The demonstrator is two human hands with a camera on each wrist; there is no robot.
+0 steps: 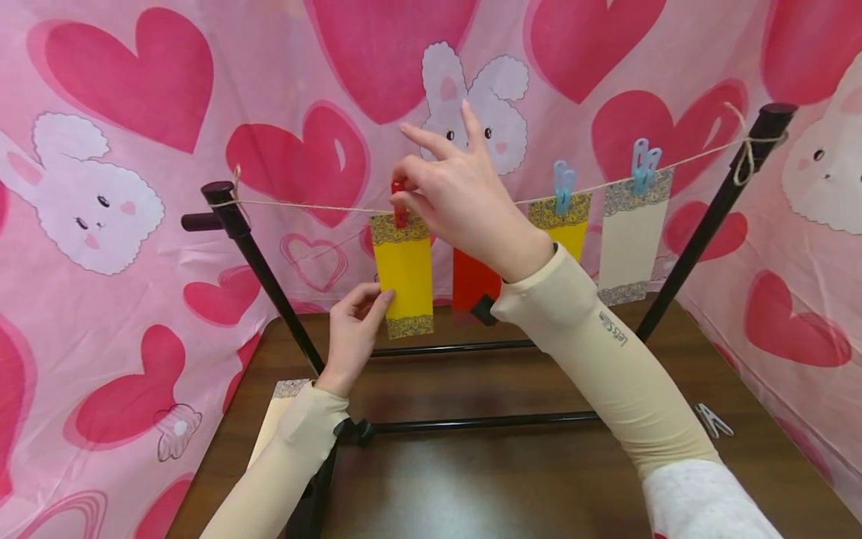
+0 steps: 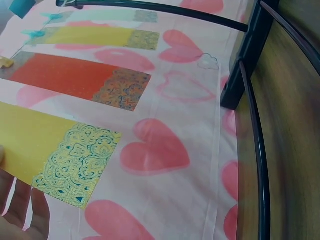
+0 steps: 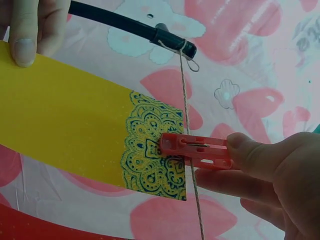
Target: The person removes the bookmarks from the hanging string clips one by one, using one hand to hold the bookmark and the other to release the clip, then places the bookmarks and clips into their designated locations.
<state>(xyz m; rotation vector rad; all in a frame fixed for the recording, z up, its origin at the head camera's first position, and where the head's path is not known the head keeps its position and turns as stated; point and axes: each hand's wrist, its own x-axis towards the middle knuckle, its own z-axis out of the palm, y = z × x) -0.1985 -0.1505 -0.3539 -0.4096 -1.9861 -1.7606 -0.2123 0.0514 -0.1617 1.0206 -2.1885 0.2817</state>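
Note:
A yellow card (image 1: 404,281) with patterned lace-like bands at both ends hangs at the left part of a string (image 1: 303,206). On its upper edge sits a red clothespin (image 3: 200,147), its jaws over both the card and the string. My right hand (image 1: 465,198) pinches the handle end of this clothespin between thumb and index finger, with other fingers raised. Lower down, my left hand (image 1: 355,326) pinches the card's left edge, thumb on the front. Beside it hangs a red card (image 2: 62,75), partly hidden behind my right wrist in the head view.
Farther right hang another yellow card (image 1: 572,238) and a cream card (image 1: 629,251), each under a light blue clothespin. A black frame (image 1: 269,281) holds the string above a brown table (image 1: 471,486). A pale clothespin (image 1: 714,421) and a cream card (image 1: 272,419) lie there.

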